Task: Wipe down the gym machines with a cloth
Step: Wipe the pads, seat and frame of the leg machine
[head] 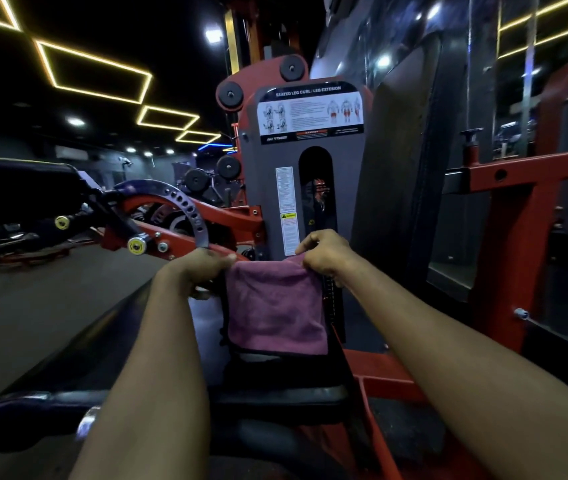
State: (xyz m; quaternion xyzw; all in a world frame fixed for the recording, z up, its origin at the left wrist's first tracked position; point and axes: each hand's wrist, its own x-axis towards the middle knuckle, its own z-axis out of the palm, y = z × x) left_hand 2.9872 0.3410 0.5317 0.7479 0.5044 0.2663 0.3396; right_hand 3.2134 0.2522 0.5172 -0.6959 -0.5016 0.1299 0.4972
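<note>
While the red and grey leg curl machine [265, 188] fills mid-frame, the purple cloth [275, 310] hangs in front of it.
Lower center: left hand [203, 268] and right hand [324, 252] each have fingers curled tight, pinching a top corner so it dangles flat.

Cloth [275, 310], purple-pink, held up by its top corners and hanging flat: left hand [203, 268] pinches the left corner, right hand [324, 254] the right. Behind it a grey-shrouded machine [268, 188] with a white instruction placard [310, 112] headed for seated leg curl and leg extension, a dark slot below with warning labels beside it, a red frame [504, 209], a perforated arc [185, 206], a yellow-capped knob [136, 245] and, nearest, a black padded roller [68, 368]. Dark gym hall; yellow strip lights [95, 71] in angular outlines on the ceiling
</note>
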